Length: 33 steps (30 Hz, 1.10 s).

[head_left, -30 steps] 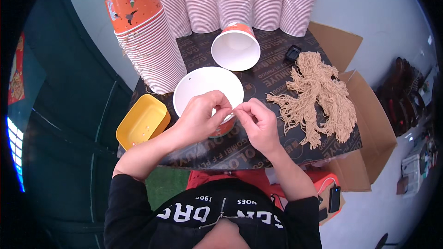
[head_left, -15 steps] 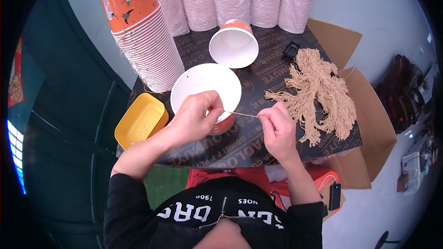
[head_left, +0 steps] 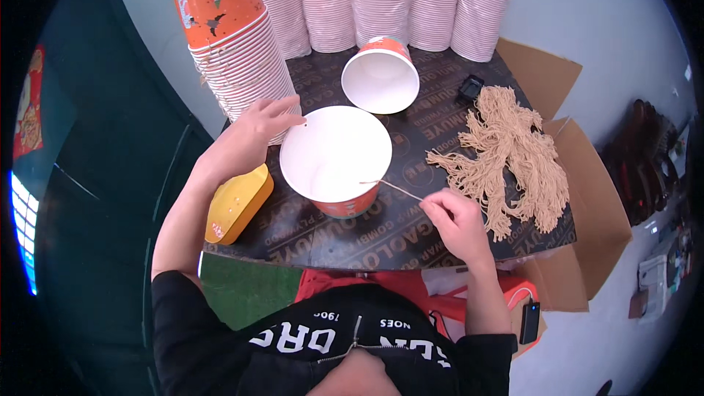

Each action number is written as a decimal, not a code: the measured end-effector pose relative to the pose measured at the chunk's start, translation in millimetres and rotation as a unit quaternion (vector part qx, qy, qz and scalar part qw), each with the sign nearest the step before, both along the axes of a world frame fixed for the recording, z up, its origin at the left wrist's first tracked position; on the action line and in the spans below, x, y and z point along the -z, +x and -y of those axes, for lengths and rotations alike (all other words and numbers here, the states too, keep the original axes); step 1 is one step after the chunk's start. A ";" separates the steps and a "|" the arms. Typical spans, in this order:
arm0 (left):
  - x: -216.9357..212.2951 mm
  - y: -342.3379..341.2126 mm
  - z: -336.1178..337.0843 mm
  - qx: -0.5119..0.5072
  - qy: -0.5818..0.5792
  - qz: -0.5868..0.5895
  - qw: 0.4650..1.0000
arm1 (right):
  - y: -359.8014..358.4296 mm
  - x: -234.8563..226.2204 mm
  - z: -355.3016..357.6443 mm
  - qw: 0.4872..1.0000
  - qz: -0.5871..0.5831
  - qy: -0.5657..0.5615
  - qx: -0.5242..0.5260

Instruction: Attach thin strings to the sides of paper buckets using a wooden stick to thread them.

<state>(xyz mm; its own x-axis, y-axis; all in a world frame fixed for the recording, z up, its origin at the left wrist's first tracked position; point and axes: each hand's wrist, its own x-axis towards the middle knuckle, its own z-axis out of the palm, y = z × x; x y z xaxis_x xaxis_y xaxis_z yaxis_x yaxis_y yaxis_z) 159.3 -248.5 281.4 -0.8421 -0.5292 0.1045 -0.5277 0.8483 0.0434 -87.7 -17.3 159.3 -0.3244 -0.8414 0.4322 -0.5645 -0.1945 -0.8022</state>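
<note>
A white-lined paper bucket (head_left: 337, 154) with an orange printed outside stands upright on the dark table in front of me. My left hand (head_left: 253, 136) is at its left rim, fingers stretched and apart. The fingertips are close to a small hole in the rim; whether they touch it I cannot tell. To the right, my right hand (head_left: 456, 221) pinches a short tan string (head_left: 400, 189) between thumb and fingers. The string's free end reaches over the bucket's near right rim.
Nested buckets (head_left: 246, 66) stand stacked at the left, with several wrapped stacks (head_left: 381, 7) along the back. Another bucket (head_left: 381, 81) lies on its side. A pile of tan strings (head_left: 513, 161), a small black box (head_left: 470, 87), a yellow tub (head_left: 246, 202) and a cardboard box (head_left: 594, 205) surround the work.
My left hand has let go of the string's other end and moved left to the bucket's rim, its fingers opening. My right hand has moved slightly right and down, still pinching the string.
</note>
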 end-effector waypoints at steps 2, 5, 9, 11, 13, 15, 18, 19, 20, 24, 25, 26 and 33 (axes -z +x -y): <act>13.7 7.9 9.8 0.047 -0.046 0.010 0.998 | 0.4 -4.5 -10.6 0.999 0.029 0.010 -0.009; 27.3 16.7 15.6 0.118 -0.071 0.005 0.990 | 2.2 -16.8 -24.7 0.998 0.053 -0.008 -0.027; 16.7 21.7 -14.3 0.145 -0.104 -0.021 0.984 | 9.7 -34.5 -39.8 0.997 0.069 -0.041 -0.007; 9.6 14.1 -35.8 0.164 -0.101 -0.023 0.981 | 12.3 -42.1 -46.8 0.995 0.074 -0.063 -0.001; 13.7 7.3 -56.6 0.185 -0.089 -0.036 0.978 | 14.2 -43.5 -49.7 0.992 0.094 -0.086 -0.001; 23.0 -2.5 -75.1 0.205 -0.105 -0.056 0.972 | 17.7 -42.1 -47.2 0.989 0.100 -0.110 -0.019; 41.4 -21.4 -97.1 0.189 -0.108 -0.087 0.972 | 24.7 -44.0 -42.1 0.983 0.106 -0.141 -0.050; 47.2 -27.7 -101.7 0.169 -0.117 -0.080 0.975 | 26.7 -45.6 -40.0 0.982 0.105 -0.146 -0.065; 49.6 -33.2 -105.2 0.138 -0.115 -0.042 0.983 | 27.9 -43.5 -35.4 0.977 0.109 -0.163 -0.079; 52.6 -57.9 -111.0 0.136 -0.155 -0.177 0.962 | 31.5 -33.3 -22.8 0.953 0.236 -0.151 -0.114; 49.5 -60.1 -113.0 0.151 -0.158 -0.252 0.943 | 35.0 -33.5 -19.3 0.930 0.314 -0.150 -0.123; 46.5 -62.3 -115.1 0.165 -0.159 -0.325 0.917 | 37.9 -33.6 -16.0 0.899 0.389 -0.149 -0.132; 95.8 -39.0 -142.6 0.211 0.120 -0.401 0.883 | 43.7 -17.6 5.6 0.811 0.540 -0.149 -0.168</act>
<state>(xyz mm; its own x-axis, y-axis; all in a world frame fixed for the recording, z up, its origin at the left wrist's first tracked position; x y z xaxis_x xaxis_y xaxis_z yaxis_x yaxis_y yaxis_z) 120.3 -105.9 185.6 -0.6751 -0.2741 0.6849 0.1153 0.8778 0.4650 -44.0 -22.9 176.9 -0.4234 -0.8710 0.2491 0.5622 -0.4682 -0.6817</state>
